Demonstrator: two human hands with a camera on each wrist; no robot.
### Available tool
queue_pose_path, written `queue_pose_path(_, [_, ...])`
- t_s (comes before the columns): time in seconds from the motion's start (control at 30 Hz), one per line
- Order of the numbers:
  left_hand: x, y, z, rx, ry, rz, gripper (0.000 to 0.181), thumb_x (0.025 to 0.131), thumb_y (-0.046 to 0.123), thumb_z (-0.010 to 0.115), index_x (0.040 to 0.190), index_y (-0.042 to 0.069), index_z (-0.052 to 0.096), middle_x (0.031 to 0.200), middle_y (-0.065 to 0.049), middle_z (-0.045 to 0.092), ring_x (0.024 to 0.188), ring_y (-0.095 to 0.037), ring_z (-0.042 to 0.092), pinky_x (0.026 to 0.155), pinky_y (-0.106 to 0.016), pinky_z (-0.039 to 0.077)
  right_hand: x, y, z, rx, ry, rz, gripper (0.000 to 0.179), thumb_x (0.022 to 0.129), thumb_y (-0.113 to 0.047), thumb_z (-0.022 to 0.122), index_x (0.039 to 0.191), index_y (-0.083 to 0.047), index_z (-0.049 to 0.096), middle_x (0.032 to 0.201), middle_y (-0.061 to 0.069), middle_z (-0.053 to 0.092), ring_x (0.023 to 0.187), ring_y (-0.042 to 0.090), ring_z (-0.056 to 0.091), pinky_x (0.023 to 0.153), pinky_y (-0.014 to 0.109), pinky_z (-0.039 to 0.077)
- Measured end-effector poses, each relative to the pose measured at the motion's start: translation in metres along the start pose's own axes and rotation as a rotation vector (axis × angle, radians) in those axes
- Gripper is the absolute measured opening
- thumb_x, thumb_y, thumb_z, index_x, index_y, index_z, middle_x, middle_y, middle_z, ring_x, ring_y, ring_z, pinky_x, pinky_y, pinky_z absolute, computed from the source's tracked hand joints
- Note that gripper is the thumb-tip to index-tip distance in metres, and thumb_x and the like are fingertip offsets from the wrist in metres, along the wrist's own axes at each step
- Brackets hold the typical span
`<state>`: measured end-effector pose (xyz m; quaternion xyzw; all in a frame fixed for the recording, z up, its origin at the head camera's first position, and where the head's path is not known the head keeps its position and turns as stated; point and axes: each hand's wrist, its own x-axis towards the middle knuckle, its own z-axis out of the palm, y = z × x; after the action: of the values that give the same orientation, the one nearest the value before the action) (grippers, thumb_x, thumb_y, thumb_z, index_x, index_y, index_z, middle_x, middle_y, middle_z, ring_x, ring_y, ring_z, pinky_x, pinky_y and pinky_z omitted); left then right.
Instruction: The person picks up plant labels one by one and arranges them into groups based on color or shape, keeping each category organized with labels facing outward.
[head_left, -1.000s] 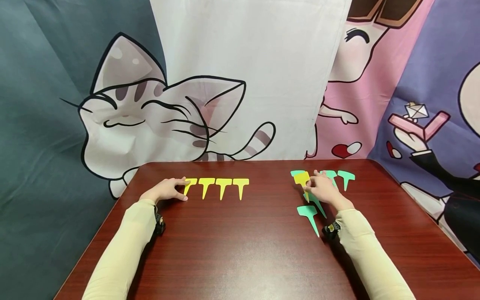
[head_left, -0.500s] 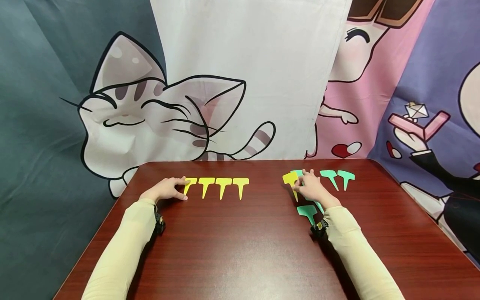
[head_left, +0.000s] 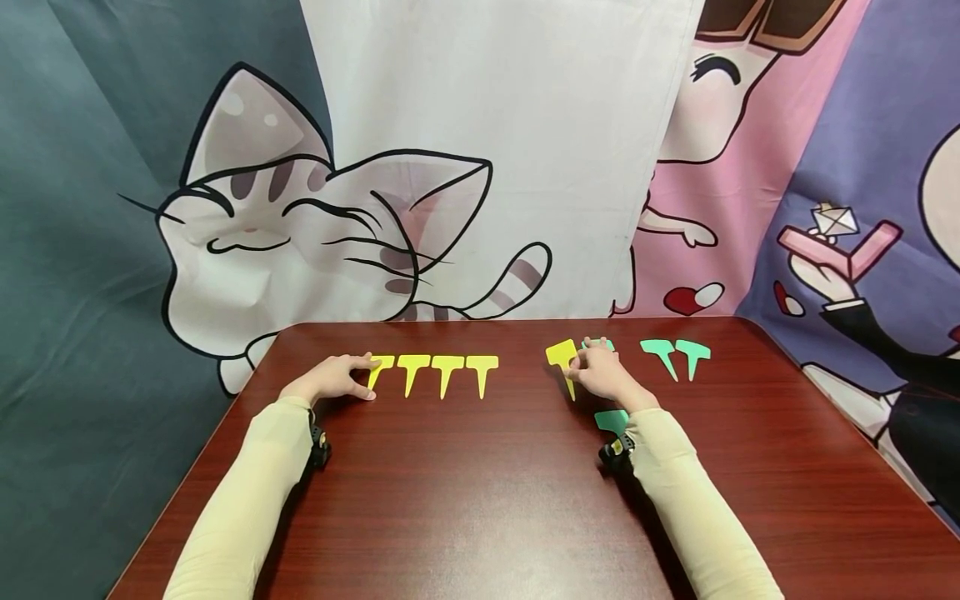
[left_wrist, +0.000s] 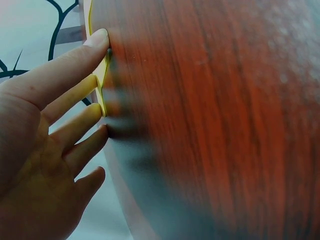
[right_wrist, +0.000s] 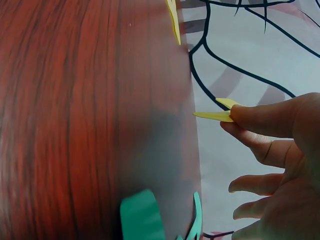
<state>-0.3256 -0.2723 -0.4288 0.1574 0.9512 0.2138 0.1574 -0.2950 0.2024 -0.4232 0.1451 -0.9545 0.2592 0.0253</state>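
Note:
Between thumb and index finger, my right hand (head_left: 606, 375) pinches a yellow T-shaped plant label (head_left: 559, 352). The right wrist view shows this label (right_wrist: 214, 116) edge-on, raised above the tabletop. My left hand (head_left: 330, 379) rests at the leftmost yellow label (head_left: 381, 364) of a row, its fairly straight fingers touching it. Seen from the left wrist, that label (left_wrist: 103, 90) lies edge-on by the fingers. The row continues rightward with more yellow labels (head_left: 447, 363), evenly spaced, stems toward me. Green labels lie around my right hand, one (head_left: 611, 421) partly covered by the wrist.
Two green labels (head_left: 658, 348) lie side by side at the back right. Another green label (head_left: 609, 344) shows behind the right fingers. The dark red wooden table (head_left: 465, 492) ends at a cloth backdrop (head_left: 510, 100) printed with cartoon figures.
My right hand has moved left with the yellow label, away from the two back-right green labels and toward the yellow row. The left hand has stayed in place.

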Motion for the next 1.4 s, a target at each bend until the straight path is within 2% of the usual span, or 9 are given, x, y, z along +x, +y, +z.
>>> queue_pose_path(0.3, [0.001, -0.001, 0.000, 0.006, -0.001, 0.012, 0.073, 0.079, 0.035, 0.076, 0.142, 0.013, 0.046, 0.154, -0.014, 0.029, 0.141, -0.044, 0.018, 0.111, -0.060, 0.021, 0.008, -0.011, 0.010, -0.009, -0.044, -0.003, 0.021, 0.086, -0.017, 0.064, 0.067, -0.008, 0.062, 0.117, 0.027, 0.063, 0.137, 0.054, 0.021, 0.100, 0.077, 0.016])
queue_pose_path(0.43, [0.002, -0.003, 0.000, 0.016, 0.003, 0.022, 0.073, 0.078, 0.035, 0.076, 0.142, 0.014, 0.047, 0.153, -0.014, 0.030, 0.141, -0.044, 0.019, 0.111, -0.060, 0.022, 0.011, -0.016, 0.016, -0.013, -0.060, -0.015, 0.024, 0.087, -0.016, 0.063, 0.065, -0.008, 0.060, 0.121, 0.027, 0.060, 0.138, 0.051, 0.021, 0.101, 0.076, 0.017])
queue_pose_path(0.6, [0.002, -0.004, 0.000, 0.021, 0.003, 0.025, 0.073, 0.078, 0.036, 0.076, 0.142, 0.014, 0.047, 0.153, -0.014, 0.030, 0.141, -0.044, 0.019, 0.110, -0.060, 0.022, 0.016, -0.022, 0.021, -0.005, -0.087, 0.004, 0.025, 0.088, -0.018, 0.062, 0.064, -0.008, 0.060, 0.137, 0.030, 0.046, 0.139, 0.052, 0.017, 0.101, 0.077, 0.013])
queue_pose_path(1.03, [0.002, -0.002, 0.000, -0.011, -0.004, 0.014, 0.075, 0.078, 0.036, 0.077, 0.142, 0.014, 0.046, 0.153, -0.014, 0.030, 0.142, -0.043, 0.019, 0.111, -0.059, 0.023, 0.027, -0.031, 0.037, -0.009, -0.134, 0.074, 0.023, 0.088, -0.022, 0.063, 0.068, -0.010, 0.065, 0.146, 0.029, 0.036, 0.141, 0.053, 0.007, 0.104, 0.075, 0.009])
queue_pose_path(1.2, [0.002, 0.000, -0.001, -0.010, -0.008, 0.014, 0.076, 0.078, 0.036, 0.076, 0.143, 0.013, 0.045, 0.153, -0.014, 0.029, 0.141, -0.043, 0.018, 0.110, -0.059, 0.023, 0.030, -0.035, 0.041, 0.007, -0.113, 0.088, 0.026, 0.087, -0.021, 0.065, 0.064, -0.008, 0.065, 0.143, 0.028, 0.041, 0.141, 0.052, 0.008, 0.105, 0.075, 0.008])
queue_pose_path(1.4, [0.000, 0.000, -0.002, -0.010, -0.008, 0.013, 0.076, 0.078, 0.036, 0.077, 0.143, 0.013, 0.045, 0.153, -0.014, 0.029, 0.142, -0.043, 0.018, 0.111, -0.059, 0.022, 0.033, -0.038, 0.046, -0.041, -0.110, 0.108, 0.029, 0.088, -0.025, 0.066, 0.063, -0.010, 0.066, 0.141, 0.027, 0.044, 0.141, 0.051, 0.008, 0.104, 0.075, 0.007])
